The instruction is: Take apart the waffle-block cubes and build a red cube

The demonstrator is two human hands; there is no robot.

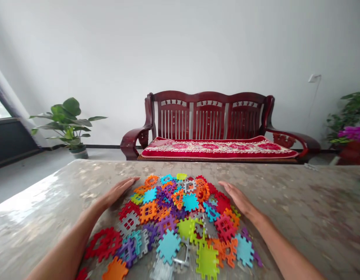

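A heap of colourful plastic interlocking tiles with notched edges (pixel 166 223) spreads over the table in front of me. Some are solid squares, like the light blue tile (pixel 168 246) and the lime green tile (pixel 207 261); others have window-like cut-outs, such as the red tile (pixel 225 227). My left hand (pixel 118 191) rests at the heap's far left side, fingers stretched forward, holding nothing. On the opposite side my right hand (pixel 236 197) lies with fingers extended beside red tiles, also holding nothing. Whether either hand touches a tile I cannot tell.
The tiles lie on a grey-brown patterned table (pixel 285 194). Beyond its far edge stands a dark red wooden bench (pixel 209 120) with a red floral cushion (pixel 215 147). A potted plant (pixel 70 124) is at the left, and purple flowers (pixel 353 132) are at the right.
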